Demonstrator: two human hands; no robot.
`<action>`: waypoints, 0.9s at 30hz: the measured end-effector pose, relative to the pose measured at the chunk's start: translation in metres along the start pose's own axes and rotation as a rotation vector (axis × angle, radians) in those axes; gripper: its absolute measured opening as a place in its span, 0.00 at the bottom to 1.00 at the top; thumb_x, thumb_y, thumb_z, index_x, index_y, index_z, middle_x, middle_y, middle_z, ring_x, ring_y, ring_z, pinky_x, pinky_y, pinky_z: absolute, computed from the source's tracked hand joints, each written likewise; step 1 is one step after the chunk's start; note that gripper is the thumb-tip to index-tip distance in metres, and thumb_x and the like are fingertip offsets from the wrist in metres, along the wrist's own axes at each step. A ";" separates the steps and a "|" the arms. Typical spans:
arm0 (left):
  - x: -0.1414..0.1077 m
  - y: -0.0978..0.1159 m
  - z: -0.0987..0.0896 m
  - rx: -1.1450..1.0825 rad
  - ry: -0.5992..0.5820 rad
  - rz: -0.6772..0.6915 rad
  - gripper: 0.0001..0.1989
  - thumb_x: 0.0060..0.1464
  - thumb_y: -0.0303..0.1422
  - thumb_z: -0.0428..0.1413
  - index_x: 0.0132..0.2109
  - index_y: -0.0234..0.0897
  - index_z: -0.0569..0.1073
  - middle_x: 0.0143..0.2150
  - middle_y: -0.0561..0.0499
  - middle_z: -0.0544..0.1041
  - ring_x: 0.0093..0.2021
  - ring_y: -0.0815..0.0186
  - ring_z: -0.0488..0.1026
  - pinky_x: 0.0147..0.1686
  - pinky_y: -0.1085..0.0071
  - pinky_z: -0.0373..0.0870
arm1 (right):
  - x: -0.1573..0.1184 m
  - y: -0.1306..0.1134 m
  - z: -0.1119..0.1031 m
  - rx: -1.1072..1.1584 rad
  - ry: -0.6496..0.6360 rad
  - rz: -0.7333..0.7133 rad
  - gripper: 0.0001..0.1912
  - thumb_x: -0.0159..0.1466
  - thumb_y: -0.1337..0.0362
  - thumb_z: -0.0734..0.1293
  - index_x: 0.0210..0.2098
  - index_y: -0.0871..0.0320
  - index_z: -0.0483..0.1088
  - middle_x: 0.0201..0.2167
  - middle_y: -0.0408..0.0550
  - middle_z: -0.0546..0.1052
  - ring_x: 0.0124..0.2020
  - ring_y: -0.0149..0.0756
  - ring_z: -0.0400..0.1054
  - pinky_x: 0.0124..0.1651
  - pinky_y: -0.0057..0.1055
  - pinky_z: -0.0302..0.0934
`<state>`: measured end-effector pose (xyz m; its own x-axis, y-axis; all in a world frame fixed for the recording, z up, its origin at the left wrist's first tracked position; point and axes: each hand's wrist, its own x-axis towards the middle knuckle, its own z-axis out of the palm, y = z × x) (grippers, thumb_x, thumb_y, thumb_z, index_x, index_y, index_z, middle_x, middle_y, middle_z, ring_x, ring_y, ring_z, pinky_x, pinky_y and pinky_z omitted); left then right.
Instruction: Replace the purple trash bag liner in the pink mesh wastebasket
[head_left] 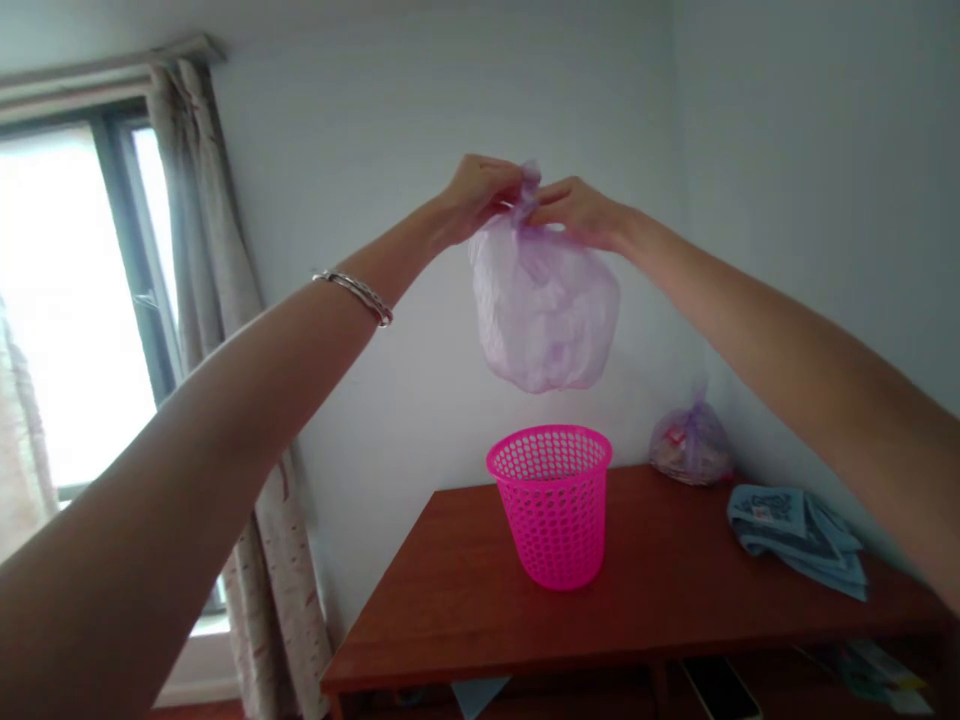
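Observation:
A thin, translucent purple plastic bag (pixel 547 310) hangs in the air, its body puffed out and its top gathered into a twisted neck. My left hand (pixel 484 190) pinches that neck from the left. From the other side, my right hand (pixel 581 208) also has its fingers closed on the gathered plastic. What the bag holds, if anything, cannot be made out. Directly below and apart from it, a bright pink perforated plastic basket (pixel 559 530) stands upright on the reddish-brown wooden table (pixel 450 590).
At the table's back right sits another tied purple bag (pixel 691 445) with things inside. A folded blue cloth (pixel 795 535) lies near the right wall. Under the tabletop, a shelf holds a dark flat object (pixel 720 688) and papers. Left are a curtain (pixel 262 560) and window.

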<state>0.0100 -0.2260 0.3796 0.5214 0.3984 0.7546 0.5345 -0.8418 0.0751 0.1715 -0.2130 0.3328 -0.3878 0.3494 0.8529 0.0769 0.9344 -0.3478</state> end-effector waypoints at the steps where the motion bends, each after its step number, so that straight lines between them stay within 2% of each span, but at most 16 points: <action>1: -0.004 0.009 0.003 -0.070 -0.029 0.000 0.26 0.63 0.37 0.36 0.51 0.14 0.65 0.56 0.35 0.71 0.46 0.74 0.72 0.41 0.77 0.63 | 0.001 0.001 0.008 0.024 -0.059 -0.003 0.12 0.55 0.70 0.69 0.38 0.69 0.71 0.22 0.29 0.73 0.28 0.19 0.65 0.37 0.25 0.64; 2: -0.009 0.015 0.004 -0.139 -0.033 0.002 0.25 0.63 0.34 0.37 0.53 0.13 0.63 0.58 0.34 0.69 0.49 0.72 0.72 0.43 0.76 0.63 | 0.002 0.004 0.013 0.016 -0.087 -0.005 0.10 0.56 0.70 0.68 0.38 0.68 0.71 0.20 0.27 0.71 0.27 0.18 0.63 0.36 0.22 0.64; 4: -0.026 0.018 -0.002 -0.247 0.032 0.022 0.23 0.62 0.29 0.39 0.58 0.14 0.59 0.60 0.34 0.67 0.54 0.67 0.70 0.48 0.74 0.63 | 0.004 0.011 0.020 -0.062 -0.031 -0.039 0.07 0.57 0.70 0.68 0.35 0.67 0.70 0.18 0.25 0.67 0.25 0.16 0.57 0.32 0.18 0.60; 7: -0.078 0.002 -0.008 -0.222 0.349 0.038 0.22 0.62 0.26 0.38 0.59 0.16 0.59 0.62 0.37 0.65 0.58 0.62 0.66 0.54 0.68 0.61 | 0.004 0.018 0.021 -0.140 0.096 -0.021 0.07 0.59 0.66 0.69 0.32 0.65 0.69 0.17 0.25 0.63 0.25 0.15 0.53 0.29 0.16 0.54; 9: -0.135 -0.014 0.007 -0.210 0.617 -0.032 0.23 0.62 0.32 0.43 0.62 0.27 0.59 0.64 0.40 0.64 0.61 0.61 0.64 0.58 0.64 0.60 | 0.002 0.020 0.019 -0.113 0.184 0.033 0.07 0.60 0.65 0.69 0.32 0.64 0.69 0.17 0.26 0.62 0.25 0.16 0.53 0.28 0.15 0.54; 10: -0.169 -0.022 0.023 -0.246 0.704 -0.121 0.25 0.60 0.35 0.48 0.62 0.33 0.59 0.64 0.42 0.65 0.61 0.60 0.64 0.59 0.63 0.60 | 0.001 0.020 0.017 -0.090 0.217 0.065 0.07 0.60 0.65 0.68 0.33 0.64 0.69 0.17 0.26 0.62 0.26 0.17 0.54 0.28 0.15 0.54; 12: -0.237 -0.034 0.068 -0.419 0.691 -0.318 0.30 0.55 0.41 0.54 0.63 0.41 0.59 0.65 0.43 0.63 0.63 0.57 0.62 0.61 0.60 0.60 | -0.004 0.021 0.017 -0.055 0.265 0.087 0.06 0.60 0.66 0.68 0.34 0.64 0.68 0.17 0.27 0.63 0.28 0.17 0.56 0.28 0.15 0.53; 13: -0.269 -0.036 0.094 -0.533 0.655 -0.406 0.33 0.52 0.43 0.56 0.64 0.44 0.59 0.65 0.43 0.63 0.63 0.55 0.62 0.60 0.58 0.61 | -0.008 0.023 0.018 -0.047 0.273 0.084 0.05 0.61 0.67 0.67 0.34 0.64 0.68 0.18 0.28 0.64 0.28 0.17 0.56 0.29 0.15 0.53; 15: -0.322 -0.033 0.145 -0.813 0.503 -0.556 0.39 0.48 0.49 0.58 0.65 0.48 0.56 0.64 0.42 0.65 0.60 0.51 0.67 0.56 0.53 0.67 | -0.021 0.028 0.025 -0.040 0.286 0.075 0.04 0.61 0.68 0.67 0.32 0.64 0.68 0.18 0.30 0.63 0.28 0.18 0.56 0.28 0.15 0.52; 17: -0.358 -0.019 0.181 -1.074 0.328 -0.658 0.41 0.45 0.55 0.58 0.64 0.52 0.57 0.61 0.43 0.68 0.57 0.47 0.69 0.49 0.49 0.72 | -0.040 0.034 0.038 -0.052 0.301 0.071 0.07 0.60 0.67 0.67 0.27 0.63 0.68 0.18 0.32 0.61 0.26 0.19 0.55 0.27 0.16 0.51; 18: -0.369 -0.011 0.193 -1.157 0.290 -0.712 0.38 0.44 0.55 0.59 0.62 0.53 0.61 0.60 0.44 0.69 0.58 0.47 0.69 0.47 0.50 0.74 | -0.053 0.037 0.045 -0.075 0.306 0.066 0.09 0.60 0.66 0.68 0.25 0.62 0.67 0.18 0.33 0.61 0.26 0.20 0.55 0.26 0.17 0.51; 20: -0.385 0.004 0.205 -1.217 0.307 -0.851 0.28 0.44 0.52 0.61 0.52 0.52 0.72 0.55 0.47 0.74 0.54 0.50 0.72 0.45 0.56 0.76 | -0.086 0.042 0.059 -0.150 0.295 0.044 0.12 0.59 0.62 0.68 0.23 0.61 0.67 0.18 0.36 0.62 0.26 0.22 0.58 0.27 0.20 0.52; 22: -0.399 0.013 0.210 -1.206 0.300 -1.029 0.17 0.41 0.48 0.64 0.39 0.47 0.77 0.40 0.48 0.80 0.40 0.55 0.78 0.34 0.63 0.78 | -0.131 0.046 0.067 -0.238 0.267 0.038 0.13 0.58 0.58 0.69 0.23 0.60 0.69 0.21 0.39 0.67 0.28 0.27 0.63 0.30 0.24 0.56; 23: -0.408 0.015 0.212 -1.201 0.265 -1.117 0.14 0.39 0.45 0.65 0.33 0.44 0.77 0.31 0.48 0.79 0.32 0.58 0.77 0.28 0.66 0.76 | -0.159 0.048 0.067 -0.274 0.270 0.066 0.13 0.58 0.57 0.69 0.24 0.59 0.70 0.23 0.41 0.69 0.30 0.30 0.65 0.32 0.27 0.58; 25: -0.430 0.013 0.217 -1.193 0.219 -1.259 0.11 0.35 0.40 0.66 0.25 0.41 0.74 0.18 0.51 0.72 0.19 0.63 0.70 0.17 0.69 0.70 | -0.228 0.058 0.061 -0.337 0.330 0.197 0.11 0.55 0.53 0.71 0.27 0.55 0.74 0.26 0.45 0.73 0.32 0.37 0.68 0.33 0.34 0.60; 27: -0.459 0.006 0.223 -1.145 0.278 -1.330 0.08 0.33 0.33 0.64 0.21 0.40 0.72 0.15 0.54 0.67 0.15 0.68 0.65 0.13 0.72 0.66 | -0.312 0.072 0.051 -0.387 0.513 0.477 0.07 0.56 0.52 0.69 0.29 0.47 0.75 0.26 0.48 0.74 0.29 0.43 0.69 0.27 0.38 0.56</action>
<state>-0.0777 -0.3327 -0.1116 -0.0178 0.9926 -0.1199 -0.2886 0.1097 0.9511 0.2513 -0.2583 0.0222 0.2312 0.6176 0.7518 0.4779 0.6010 -0.6407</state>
